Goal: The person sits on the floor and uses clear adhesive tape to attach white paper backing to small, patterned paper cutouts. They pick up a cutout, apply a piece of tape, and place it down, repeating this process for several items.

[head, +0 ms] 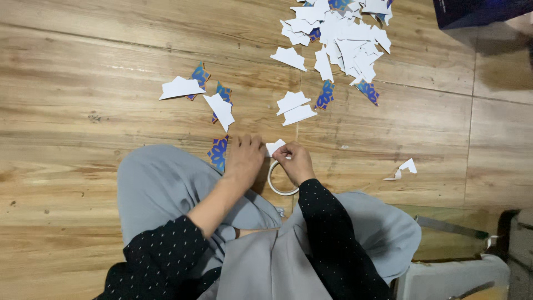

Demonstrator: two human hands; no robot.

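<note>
A small white paper piece (275, 147) sits just below the middle of the frame, pinched at its lower right edge by the fingertips of the right hand (294, 162), which is curled closed on it. Directly under that hand lies a ring of white tape (277, 186) on the wooden floor (83, 111). The left hand (243, 158) is just left of the paper piece, fingers bent down and palm flat, resting over a blue patterned cutout (218, 154); I cannot tell whether it grips anything. Both forearms wear dark dotted sleeves, above grey-clad knees in the lower middle. Further up, 2 white pieces (294, 108) lie together at centre, more white and blue shapes (200, 91) to the upper left, and a big heap of cutouts (341, 36) at top centre. A lone scrap (404, 168) lies to the right.
</note>
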